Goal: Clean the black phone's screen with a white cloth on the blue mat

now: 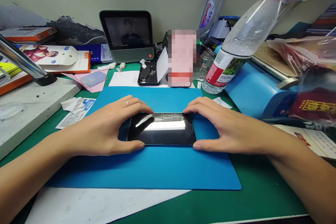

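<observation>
A black smartphone [162, 135] lies lengthwise across the blue mat [147, 168], its glossy screen facing up and reflecting a bright light. My left hand [112, 126] grips its left end, thumb on the near long edge and fingers on the far one. A ring sits on one finger of that hand. At the other end, my right hand [219, 124] pinches the phone the same way, thumb at the near right corner and fingertips at the far edge. The phone's underside is hidden.
Behind the mat stand a smart display [131, 55] and a pixelated pink item [182, 56]. A red-capped bottle [228, 63] leans at the right, beside a blue case [259, 91]. A metal lamp arm [23, 57] rises from a white base [52, 101] at left.
</observation>
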`<action>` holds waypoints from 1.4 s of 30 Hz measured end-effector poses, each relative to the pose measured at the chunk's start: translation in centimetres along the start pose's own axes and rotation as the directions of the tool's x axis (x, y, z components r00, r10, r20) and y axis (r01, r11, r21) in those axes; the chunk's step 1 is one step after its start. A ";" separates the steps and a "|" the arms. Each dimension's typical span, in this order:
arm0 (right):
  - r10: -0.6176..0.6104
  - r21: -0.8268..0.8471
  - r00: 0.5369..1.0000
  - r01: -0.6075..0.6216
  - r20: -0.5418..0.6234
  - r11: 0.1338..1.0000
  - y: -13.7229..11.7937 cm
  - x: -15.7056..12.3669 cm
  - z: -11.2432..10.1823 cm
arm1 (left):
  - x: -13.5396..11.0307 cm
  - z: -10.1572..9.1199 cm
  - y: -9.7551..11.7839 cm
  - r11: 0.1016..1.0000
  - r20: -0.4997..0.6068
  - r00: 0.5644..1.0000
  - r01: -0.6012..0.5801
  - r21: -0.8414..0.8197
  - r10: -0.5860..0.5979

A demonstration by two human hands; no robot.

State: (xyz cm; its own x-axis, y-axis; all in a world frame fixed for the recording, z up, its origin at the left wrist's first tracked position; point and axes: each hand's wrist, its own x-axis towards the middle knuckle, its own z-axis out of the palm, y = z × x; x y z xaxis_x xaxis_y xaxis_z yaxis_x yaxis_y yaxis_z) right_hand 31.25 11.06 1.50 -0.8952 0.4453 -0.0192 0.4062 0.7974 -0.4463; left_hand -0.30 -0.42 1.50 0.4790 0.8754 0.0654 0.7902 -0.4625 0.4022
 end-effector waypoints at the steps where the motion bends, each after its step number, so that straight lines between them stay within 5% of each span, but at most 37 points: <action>1: -0.001 0.002 1.000 0.001 -0.002 1.000 0.0 0.0 0.0 | 0.0 0.0 0.0 1.000 -0.002 1.000 -0.003 0.004 0.003; 42: 0.025 0.117 1.000 -0.026 0.013 0.993 -0.1 0.1 -0.2 | -0.1 -0.3 0.0 0.998 0.038 0.998 0.055 -0.008 -0.055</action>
State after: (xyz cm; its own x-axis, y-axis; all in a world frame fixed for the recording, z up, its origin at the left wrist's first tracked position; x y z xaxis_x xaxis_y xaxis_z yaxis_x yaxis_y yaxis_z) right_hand 31.17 11.06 1.72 -0.8871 0.4597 -0.0423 0.4055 0.7321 -0.5474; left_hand -0.46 -0.50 1.75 0.4493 0.8933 0.0083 0.8123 -0.4124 0.4124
